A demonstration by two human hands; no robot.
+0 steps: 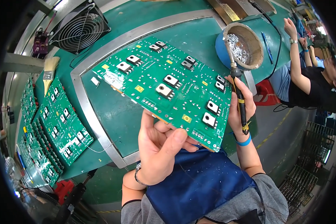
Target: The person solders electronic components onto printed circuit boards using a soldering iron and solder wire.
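A large green circuit board (168, 87) with several black-and-white square parts is held tilted above the green workbench (115, 108). My left hand (158, 147) grips its near edge from below, thumb on top. My right hand (242, 106) supports the board's right edge and also holds a soldering iron (238, 87) upright, its tip pointing up toward a round bowl (246, 44) of silvery solder scraps. A blue band sits on my right wrist, a metal bracelet on the left.
Several more green boards (59, 123) lie stacked at the left. A fan (80, 28) and a brush (48, 72) stand at the back left. A metal rail frames the bench. Another person (306, 78) sits at the right. A blue apron (198, 183) covers my lap.
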